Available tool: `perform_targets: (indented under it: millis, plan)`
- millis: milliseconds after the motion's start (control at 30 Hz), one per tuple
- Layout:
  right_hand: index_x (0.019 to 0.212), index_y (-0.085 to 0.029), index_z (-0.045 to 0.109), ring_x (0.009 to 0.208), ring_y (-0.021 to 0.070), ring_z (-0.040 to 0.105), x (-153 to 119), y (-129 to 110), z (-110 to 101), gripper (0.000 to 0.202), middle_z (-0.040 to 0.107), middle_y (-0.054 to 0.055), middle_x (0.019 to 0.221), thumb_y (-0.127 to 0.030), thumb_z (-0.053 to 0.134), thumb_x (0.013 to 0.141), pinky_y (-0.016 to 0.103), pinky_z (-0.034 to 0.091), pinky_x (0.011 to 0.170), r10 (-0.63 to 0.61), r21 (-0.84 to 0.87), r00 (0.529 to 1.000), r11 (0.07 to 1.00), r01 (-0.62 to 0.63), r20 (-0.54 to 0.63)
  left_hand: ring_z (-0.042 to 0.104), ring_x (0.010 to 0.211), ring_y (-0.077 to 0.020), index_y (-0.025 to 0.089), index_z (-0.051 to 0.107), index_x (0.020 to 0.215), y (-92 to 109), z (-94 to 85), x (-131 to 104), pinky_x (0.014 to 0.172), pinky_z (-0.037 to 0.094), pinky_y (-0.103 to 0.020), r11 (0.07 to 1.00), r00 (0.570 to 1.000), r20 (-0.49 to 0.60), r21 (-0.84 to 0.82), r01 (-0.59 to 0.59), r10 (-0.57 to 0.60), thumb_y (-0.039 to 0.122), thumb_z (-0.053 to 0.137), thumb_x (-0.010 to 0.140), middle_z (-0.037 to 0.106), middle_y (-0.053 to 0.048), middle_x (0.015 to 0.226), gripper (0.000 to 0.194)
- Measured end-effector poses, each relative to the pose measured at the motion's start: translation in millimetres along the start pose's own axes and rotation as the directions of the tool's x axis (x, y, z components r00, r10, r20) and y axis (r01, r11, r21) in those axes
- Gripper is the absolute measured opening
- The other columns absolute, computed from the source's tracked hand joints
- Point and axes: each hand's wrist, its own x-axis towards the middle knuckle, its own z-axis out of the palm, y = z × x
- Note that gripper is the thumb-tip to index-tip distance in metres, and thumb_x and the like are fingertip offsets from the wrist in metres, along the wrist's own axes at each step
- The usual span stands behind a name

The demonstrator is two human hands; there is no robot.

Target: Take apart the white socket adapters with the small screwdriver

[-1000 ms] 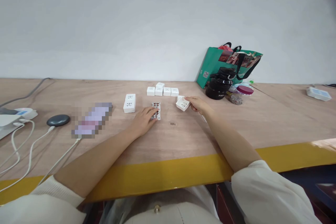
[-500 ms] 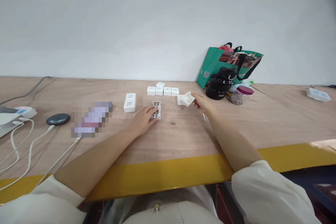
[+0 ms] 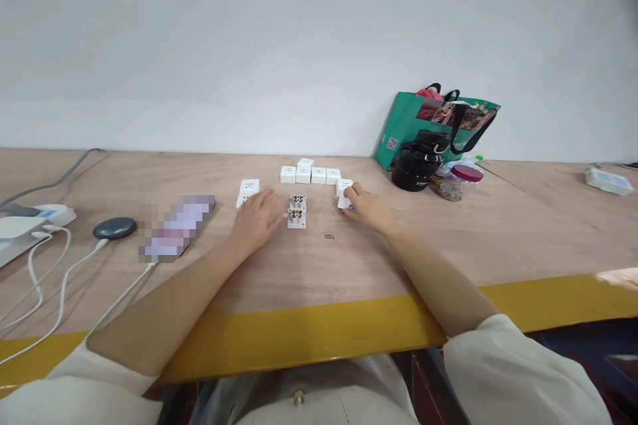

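My left hand [image 3: 256,219] is open, its fingers outstretched and slightly blurred, between a white double socket [image 3: 249,186] and an opened socket body [image 3: 297,218]. The body's inner side faces up, showing copper-coloured contacts. My right hand [image 3: 367,208] has its fingers curled over a white socket cover [image 3: 342,202] low at the table, in front of another white socket [image 3: 343,186]. A thin metal shaft [image 3: 397,208] sticks out to the right from under that hand. It looks like a screwdriver, with a bit of purple showing near the fingertips; most of it is hidden.
Several white sockets [image 3: 303,175] form a row at the back. A black jug [image 3: 417,163], a green bag [image 3: 399,126] and a red-lidded jar [image 3: 466,174] stand back right. Left lie a phone [image 3: 179,226], a dark round device [image 3: 115,228] and white cables [image 3: 62,279].
My right hand has lowered the tilted white cover to the table, moving left. My left hand has lifted off the opened socket body and shifted left towards the double socket.
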Motion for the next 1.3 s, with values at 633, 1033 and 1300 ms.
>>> perform_targets:
  millis: [633, 1033, 1300]
  plan:
    - [0.062, -0.021, 0.038, 0.052, 0.0119, 0.049, -10.3, -42.1, -29.7, 0.034, 0.054, 0.0, 0.058, -0.037, 0.029, 0.09, 0.024, 0.039, 0.052, 0.421, 0.93, 0.848, 0.307, 0.2, -0.321, 0.053, 0.102, -0.0278, 0.021, 0.046, 0.114, 55.1, -35.3, -27.7, 0.08, 0.044, -0.037, 0.957, 0.912, 0.394, -0.29, 0.002, 0.118, 0.049, 0.062, 0.073, 0.052, -0.007, 0.114, 0.051]
    - [0.056, -0.021, 0.037, 0.041, 0.0091, 0.04, -18.7, -78.2, -35.1, 0.038, 0.047, -0.004, 0.045, -0.042, 0.038, 0.087, 0.023, 0.034, 0.042, 0.431, 0.957, 0.871, -0.055, 0.284, -0.234, 0.048, 0.103, -0.0275, 0.021, 0.048, 0.116, 74.1, -15.9, -37.0, 0.086, 0.042, -0.042, 0.921, 0.943, 0.28, -0.385, -0.061, 0.18, 0.048, 0.065, 0.072, 0.052, -0.007, 0.109, 0.055]
    - [0.059, -0.021, 0.039, 0.046, 0.0092, 0.041, -36.9, -90.2, -47.6, 0.041, 0.044, -0.003, 0.053, -0.04, 0.028, 0.094, 0.025, 0.035, 0.048, 0.187, 0.855, 0.834, 0.125, 0.503, -0.519, 0.048, 0.106, -0.0275, 0.02, 0.046, 0.115, 73.5, -11.3, -38.7, 0.09, 0.041, -0.043, 0.908, 0.95, 0.238, -0.408, -0.09, 0.201, 0.049, 0.064, 0.074, 0.052, -0.008, 0.113, 0.053]
